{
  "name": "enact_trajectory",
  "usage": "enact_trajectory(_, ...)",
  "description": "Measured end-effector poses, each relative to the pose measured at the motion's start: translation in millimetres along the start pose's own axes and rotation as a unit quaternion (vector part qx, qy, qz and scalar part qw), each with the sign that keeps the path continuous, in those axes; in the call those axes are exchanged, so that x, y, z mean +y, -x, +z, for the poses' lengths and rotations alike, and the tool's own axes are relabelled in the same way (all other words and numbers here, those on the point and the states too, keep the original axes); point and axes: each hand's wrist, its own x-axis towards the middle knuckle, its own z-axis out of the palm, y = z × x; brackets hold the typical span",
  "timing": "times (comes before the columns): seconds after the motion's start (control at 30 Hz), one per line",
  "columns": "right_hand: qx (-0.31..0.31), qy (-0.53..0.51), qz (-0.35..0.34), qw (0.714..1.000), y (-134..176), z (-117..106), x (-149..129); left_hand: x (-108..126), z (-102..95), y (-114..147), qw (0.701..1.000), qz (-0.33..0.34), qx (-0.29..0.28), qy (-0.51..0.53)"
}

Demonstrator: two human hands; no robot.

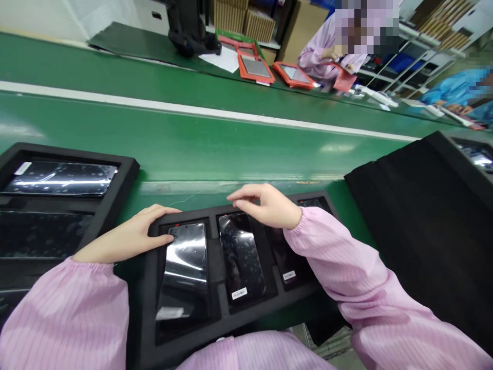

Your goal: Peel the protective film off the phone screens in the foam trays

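Note:
A black foam tray (215,246) lies slightly tilted in front of me, with glossy phone screens in its slots. My left hand (142,234) rests over its left far corner, fingers and thumb spread. The thumb tip touches the upper left edge of the left phone screen (187,262). Over the tray's far rim is my right hand (265,205), fingers stretched out and thumb a little apart, holding nothing visible. Below it sits the middle phone screen (242,257), which has a white label at its near end. My right forearm partly covers the right phone screen (285,252).
Another foam tray (125,172) with screens stands at left. At right, a black foam sheet (423,216) leans beside another tray. Beyond the green bench (231,139) are orange-framed panels (256,67), a black device (190,31) and a person in pink (321,46).

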Motion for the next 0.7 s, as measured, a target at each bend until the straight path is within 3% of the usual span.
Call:
enact_trajectory(0.1,-0.038,0.206,-0.043,0.977,12.4,5.9,14.2,2.0,0.6,-0.1,1.0,-0.018,-0.008,-0.015)
enact_trajectory(0.2,-0.04,0.318,-0.027,0.947,20.9,23.6,23.3,1.1,2.3,-1.2,1.0,-0.016,-0.003,-0.023)
enact_trajectory(0.43,-0.057,0.357,-0.05,0.931,23.7,41.0,28.1,-7.7,6.9,-3.8,0.999,-0.009,0.014,-0.041)
enact_trajectory(0.7,-0.052,0.387,-0.005,0.921,23.0,44.2,19.0,-9.1,4.9,-3.2,0.999,-0.011,0.008,-0.039)
